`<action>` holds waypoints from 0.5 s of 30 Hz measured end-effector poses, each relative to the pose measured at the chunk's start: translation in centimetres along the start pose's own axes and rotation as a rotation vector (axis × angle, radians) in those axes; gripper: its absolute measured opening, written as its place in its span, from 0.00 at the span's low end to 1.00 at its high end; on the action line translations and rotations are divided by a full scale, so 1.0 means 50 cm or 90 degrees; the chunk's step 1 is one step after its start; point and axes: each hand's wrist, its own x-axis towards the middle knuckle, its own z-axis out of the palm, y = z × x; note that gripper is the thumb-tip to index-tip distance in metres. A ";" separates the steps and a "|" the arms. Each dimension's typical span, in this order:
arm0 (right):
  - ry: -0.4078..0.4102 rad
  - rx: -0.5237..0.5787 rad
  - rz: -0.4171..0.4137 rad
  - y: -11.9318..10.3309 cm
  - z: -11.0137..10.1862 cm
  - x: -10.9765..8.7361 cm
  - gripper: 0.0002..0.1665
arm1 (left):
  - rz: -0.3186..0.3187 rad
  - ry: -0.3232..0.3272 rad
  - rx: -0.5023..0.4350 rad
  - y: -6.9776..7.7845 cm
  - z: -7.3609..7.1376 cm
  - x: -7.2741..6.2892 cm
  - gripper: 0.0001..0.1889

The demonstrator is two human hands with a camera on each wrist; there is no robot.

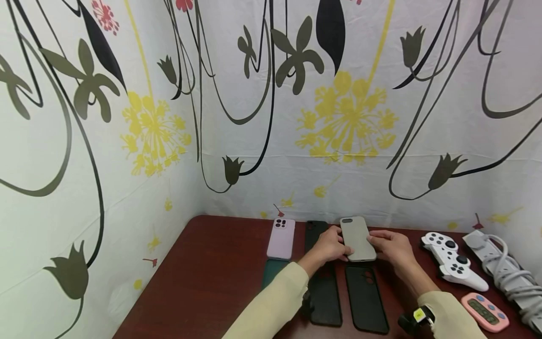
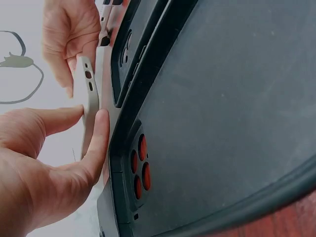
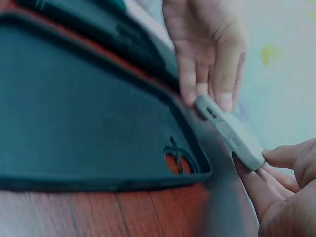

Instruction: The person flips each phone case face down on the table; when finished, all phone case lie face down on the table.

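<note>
A pale grey-beige phone case (image 1: 357, 239) is held between both hands toward the back of the table. My left hand (image 1: 329, 246) pinches its left side near the lower corner, thumb on the back face. On the opposite edge, my right hand (image 1: 394, 247) grips it between thumb and fingers. The right wrist view shows this case (image 3: 232, 136) tilted, with cutouts along its edge. Nearer the front lie two black phone cases, one on the left (image 1: 325, 299) and one on the right (image 1: 366, 299). Behind my left hand is another dark case (image 1: 315, 231), partly hidden.
A lilac phone case (image 1: 281, 239) lies at the back, with a dark green case (image 1: 274, 270) before it, partly covered by my left sleeve. To the right are a white game controller (image 1: 455, 261), a pink timer (image 1: 484, 311) and a cord-wrapped power strip (image 1: 506, 278). Patterned cloth surrounds the table.
</note>
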 end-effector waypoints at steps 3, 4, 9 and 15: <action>0.013 -0.043 -0.002 0.004 -0.001 0.003 0.30 | -0.002 0.008 0.030 0.001 0.002 0.002 0.32; 0.015 -0.057 -0.004 0.005 -0.001 0.004 0.30 | -0.002 0.011 0.040 0.001 0.003 0.002 0.32; 0.031 -0.133 -0.024 0.014 -0.001 0.009 0.27 | 0.000 0.028 0.106 0.003 0.014 0.006 0.30; 0.042 -0.186 -0.061 0.023 0.005 0.012 0.24 | 0.027 0.048 0.161 0.009 0.020 -0.004 0.29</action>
